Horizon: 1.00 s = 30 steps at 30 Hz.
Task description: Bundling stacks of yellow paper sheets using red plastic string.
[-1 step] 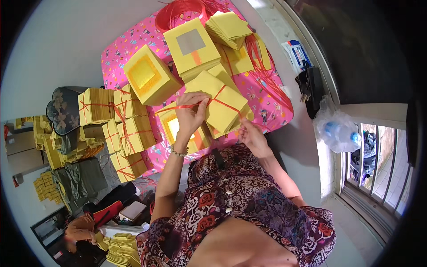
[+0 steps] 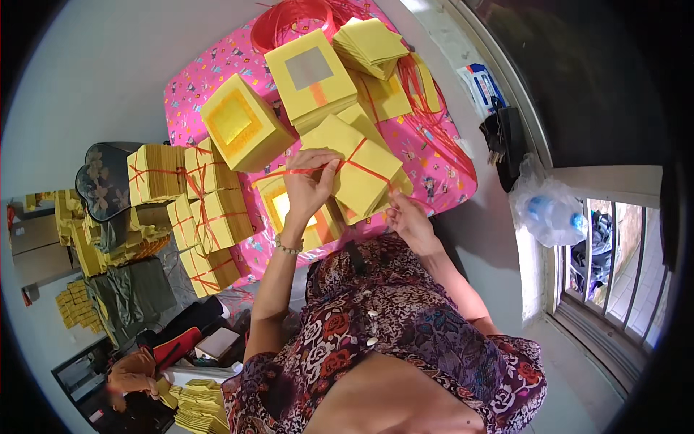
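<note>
A stack of yellow paper sheets (image 2: 329, 141) lies tilted before me on the pink table, with a thin red ribbon (image 2: 370, 172) crossing its top. My left hand (image 2: 312, 181) rests at the stack's left edge, fingers bent and thumb on the paper, closed on the ribbon, whose loose end sticks out to the left. Near the stack's right corner, my right hand (image 2: 412, 224) pinches the ribbon's other side between thumb and fingers. Under my left wrist sits another yellow stack (image 2: 316, 235) with a shiny gold square, partly hidden by my arm.
Beyond stand a gold-square stack (image 2: 235, 119), a silver-square stack (image 2: 311, 69) and a red basin (image 2: 260, 32). Loose red ribbons (image 2: 444, 141) trail at right. Several tied bundles (image 2: 220, 217) line the left edge. A partly seen person (image 2: 130, 372) is at lower left; a barred window (image 2: 614, 249) at right.
</note>
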Each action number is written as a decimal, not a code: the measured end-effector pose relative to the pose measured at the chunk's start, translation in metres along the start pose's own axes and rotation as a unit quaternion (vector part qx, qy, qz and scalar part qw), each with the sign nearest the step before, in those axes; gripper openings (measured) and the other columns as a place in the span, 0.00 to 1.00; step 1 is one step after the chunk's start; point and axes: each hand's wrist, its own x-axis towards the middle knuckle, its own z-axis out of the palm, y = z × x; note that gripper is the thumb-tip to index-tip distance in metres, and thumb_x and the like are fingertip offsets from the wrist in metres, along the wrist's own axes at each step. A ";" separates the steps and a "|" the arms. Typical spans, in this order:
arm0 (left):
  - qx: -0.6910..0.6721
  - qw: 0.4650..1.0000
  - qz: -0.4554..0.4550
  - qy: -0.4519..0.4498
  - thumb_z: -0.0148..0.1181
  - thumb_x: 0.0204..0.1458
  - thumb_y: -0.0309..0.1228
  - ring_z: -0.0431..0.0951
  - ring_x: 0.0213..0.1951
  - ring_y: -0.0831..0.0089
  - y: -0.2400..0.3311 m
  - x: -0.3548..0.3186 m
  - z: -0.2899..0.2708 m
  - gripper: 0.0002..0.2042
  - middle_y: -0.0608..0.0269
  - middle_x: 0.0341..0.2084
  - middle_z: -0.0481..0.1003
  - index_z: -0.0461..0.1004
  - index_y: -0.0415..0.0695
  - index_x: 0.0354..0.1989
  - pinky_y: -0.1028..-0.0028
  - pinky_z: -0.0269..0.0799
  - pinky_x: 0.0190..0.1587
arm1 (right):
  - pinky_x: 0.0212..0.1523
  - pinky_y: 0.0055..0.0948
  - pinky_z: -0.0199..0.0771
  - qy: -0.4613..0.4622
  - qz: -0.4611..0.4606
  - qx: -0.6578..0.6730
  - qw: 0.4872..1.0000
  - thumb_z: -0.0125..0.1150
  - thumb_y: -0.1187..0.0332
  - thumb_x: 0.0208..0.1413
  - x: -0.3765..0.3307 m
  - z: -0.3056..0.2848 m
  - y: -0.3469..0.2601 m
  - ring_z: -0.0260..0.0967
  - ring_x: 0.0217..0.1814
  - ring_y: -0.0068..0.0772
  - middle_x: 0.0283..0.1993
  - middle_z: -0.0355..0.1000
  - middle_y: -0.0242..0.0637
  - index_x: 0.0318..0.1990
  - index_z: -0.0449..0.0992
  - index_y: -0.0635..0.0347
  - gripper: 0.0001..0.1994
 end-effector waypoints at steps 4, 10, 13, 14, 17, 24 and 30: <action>-0.120 0.991 -0.061 -0.025 0.66 0.49 0.26 0.79 0.29 0.73 0.003 0.014 -0.008 0.04 0.58 0.27 0.81 0.82 0.38 0.30 0.75 0.73 0.34 | 0.33 0.23 0.70 0.067 0.011 0.043 0.997 0.59 0.58 0.62 0.022 -0.005 0.012 0.67 0.29 0.18 0.30 0.67 0.23 0.42 0.74 0.52 0.09; -0.247 0.949 -0.187 -0.062 0.63 0.55 0.30 0.69 0.25 0.88 -0.038 0.049 -0.022 0.09 0.71 0.22 0.77 0.81 0.36 0.29 0.83 0.62 0.26 | 0.31 0.21 0.72 0.085 -0.087 -0.086 0.989 0.59 0.57 0.61 0.039 -0.015 0.031 0.71 0.31 0.19 0.36 0.72 0.27 0.43 0.75 0.55 0.12; -0.239 0.942 -0.230 -0.051 0.62 0.56 0.31 0.67 0.23 0.88 -0.058 0.063 -0.022 0.10 0.73 0.20 0.75 0.80 0.36 0.28 0.83 0.60 0.24 | 0.31 0.21 0.73 0.098 -0.107 -0.124 0.982 0.59 0.58 0.61 0.033 -0.010 0.029 0.72 0.33 0.21 0.40 0.74 0.30 0.47 0.75 0.57 0.14; -0.214 0.944 -0.244 -0.051 0.61 0.57 0.32 0.66 0.22 0.88 -0.065 0.065 -0.019 0.12 0.73 0.20 0.75 0.80 0.36 0.28 0.83 0.59 0.23 | 0.31 0.21 0.73 0.097 -0.107 -0.124 0.982 0.59 0.58 0.61 0.032 -0.008 0.029 0.72 0.33 0.21 0.40 0.74 0.30 0.47 0.75 0.57 0.14; -0.139 0.950 -0.258 -0.106 0.58 0.59 0.35 0.67 0.21 0.88 -0.079 0.067 -0.010 0.14 0.74 0.20 0.75 0.80 0.37 0.29 0.82 0.60 0.23 | 0.32 0.22 0.76 0.102 -0.125 -0.139 0.977 0.58 0.59 0.62 0.030 -0.007 0.030 0.73 0.34 0.22 0.42 0.75 0.31 0.49 0.75 0.59 0.15; -0.182 0.907 -0.337 -0.176 0.56 0.61 0.33 0.64 0.20 0.89 -0.091 0.067 -0.004 0.11 0.77 0.19 0.73 0.80 0.39 0.32 0.82 0.59 0.22 | 0.36 0.24 0.77 0.091 -0.179 -0.155 0.967 0.57 0.66 0.63 0.030 -0.005 0.037 0.75 0.39 0.22 0.41 0.76 0.33 0.50 0.73 0.61 0.12; -0.278 0.892 -0.323 -0.150 0.56 0.61 0.35 0.65 0.19 0.90 -0.067 0.048 -0.030 0.11 0.78 0.21 0.73 0.78 0.43 0.30 0.84 0.59 0.22 | 0.38 0.23 0.76 0.071 -0.279 -0.179 0.941 0.52 0.73 0.63 0.024 0.011 0.017 0.74 0.38 0.21 0.40 0.76 0.34 0.46 0.71 0.64 0.07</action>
